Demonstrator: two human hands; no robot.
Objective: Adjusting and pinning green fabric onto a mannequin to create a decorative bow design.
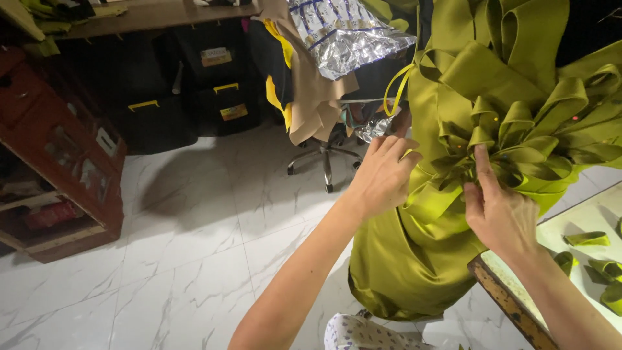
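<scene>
1. Nearest the camera, a patterned white cloth (pixel 363 334) shows at the bottom edge, between the two forearms that reach up and away.
2. The right hand (pixel 500 210) is on the right side of the olive-green satin garment (pixel 402 259). Its fingers are drawn together and its thumb points up, pinching at the cluster of folded ribbon loops (pixel 518 139); the loops lie directly above and just beyond its fingertips, touching them.
3. The left hand (pixel 383 175) is to the left of the same cluster, fingers curled together around a fold of the satin, with the loops to its right.
4. The right hand is the nearer one to the loop cluster. The garment hangs upright, its long axis vertical.
5. To the right, a worktable (pixel 505 301) carries loose green fabric pieces (pixel 586 238).
6. Farther off stand an office chair (pixel 324 155) draped with brown paper (pixel 311 91), a silvery foil sheet (pixel 343 32), black storage boxes (pixel 214 91) and a red wooden cabinet (pixel 58 155) on the white marble floor (pixel 194 220).
</scene>
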